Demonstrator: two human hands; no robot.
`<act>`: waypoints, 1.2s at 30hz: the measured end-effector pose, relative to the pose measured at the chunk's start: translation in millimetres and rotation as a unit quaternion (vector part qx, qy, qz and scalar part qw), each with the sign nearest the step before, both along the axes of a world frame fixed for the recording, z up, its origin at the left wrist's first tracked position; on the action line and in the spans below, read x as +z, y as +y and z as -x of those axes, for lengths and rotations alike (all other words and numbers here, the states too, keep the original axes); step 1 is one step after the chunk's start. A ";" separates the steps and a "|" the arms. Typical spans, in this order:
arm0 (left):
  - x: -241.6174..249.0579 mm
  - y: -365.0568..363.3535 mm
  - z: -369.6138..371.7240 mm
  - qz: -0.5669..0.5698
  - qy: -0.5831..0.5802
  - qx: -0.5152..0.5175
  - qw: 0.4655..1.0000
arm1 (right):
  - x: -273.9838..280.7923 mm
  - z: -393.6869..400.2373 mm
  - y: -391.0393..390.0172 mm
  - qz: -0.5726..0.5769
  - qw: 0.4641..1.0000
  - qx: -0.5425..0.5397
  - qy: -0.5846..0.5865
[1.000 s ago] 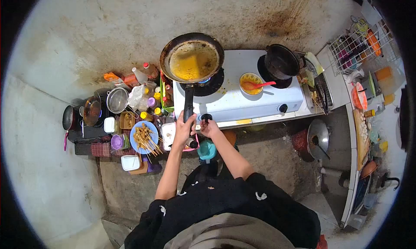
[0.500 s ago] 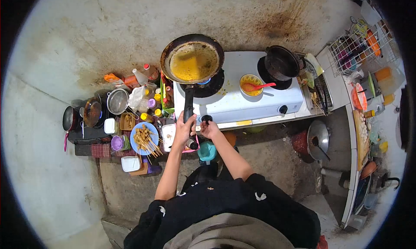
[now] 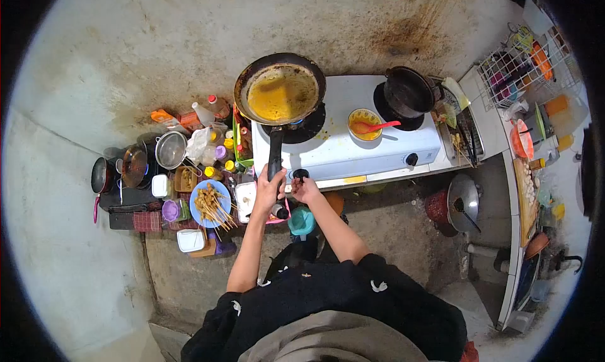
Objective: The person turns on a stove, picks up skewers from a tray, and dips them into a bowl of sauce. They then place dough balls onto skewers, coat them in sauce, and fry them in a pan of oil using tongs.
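Observation:
My left hand [image 3: 270, 192] is closed round the black handle of a frying pan [image 3: 301, 87]. Yellow egg lies in the pan, which is over the left burner with a bit of blue flame showing. At the stove's left knob [image 3: 300, 173] is my right hand [image 3: 305, 189], its fingers curled; whether they grip the knob cannot be made out. A patterned bowl [image 3: 357, 113] with orange-yellow liquid and a red spoon [image 3: 386, 125] stands on the white stove [image 3: 353, 152].
A dark pot [image 3: 408, 91] sits on the right burner. To the left are a blue plate [image 3: 198, 215] of skewers, bottles, a strainer [image 3: 171, 149] and small pans. A wire rack [image 3: 504, 78] stands at the right, with a large metal pan [image 3: 463, 198] below.
The frying pan has shifted very slightly down, with my left hand still on its handle. My right hand has hardly moved.

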State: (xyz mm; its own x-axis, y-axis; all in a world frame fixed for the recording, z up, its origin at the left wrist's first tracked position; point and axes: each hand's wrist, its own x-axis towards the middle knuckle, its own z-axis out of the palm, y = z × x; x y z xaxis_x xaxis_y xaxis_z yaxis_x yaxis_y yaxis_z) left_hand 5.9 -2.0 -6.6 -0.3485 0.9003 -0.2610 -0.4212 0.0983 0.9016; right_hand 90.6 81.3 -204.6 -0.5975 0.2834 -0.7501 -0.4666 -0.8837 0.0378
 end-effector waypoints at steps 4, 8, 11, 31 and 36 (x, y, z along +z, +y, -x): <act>-8.4 0.6 -0.8 0.012 0.000 -0.007 1.000 | -0.1 3.5 -0.6 -0.031 0.998 0.016 -0.058; -29.3 2.5 -2.2 0.016 -0.012 -0.010 1.000 | 12.0 0.4 -2.3 -0.051 0.996 0.027 -0.061; -41.2 1.8 -5.7 0.023 -0.007 -0.019 1.000 | 15.3 -0.8 -3.8 -0.057 0.996 0.036 -0.066; -82.3 -1.0 -20.4 0.041 -0.026 -0.028 0.998 | 20.3 -1.9 -5.9 -0.088 0.994 0.004 -0.071; -84.7 1.5 -25.1 0.040 -0.011 -0.018 0.999 | 22.0 -5.9 -4.0 -0.108 0.989 0.066 -0.074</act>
State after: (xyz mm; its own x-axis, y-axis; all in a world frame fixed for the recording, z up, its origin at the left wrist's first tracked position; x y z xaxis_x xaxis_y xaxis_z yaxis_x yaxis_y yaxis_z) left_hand 31.0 -0.4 -91.3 -0.3098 0.8878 -0.3404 -0.4353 0.1859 0.8809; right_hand 96.5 77.3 -182.7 -0.5290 0.3728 -0.7624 -0.3321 -0.9176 -0.2183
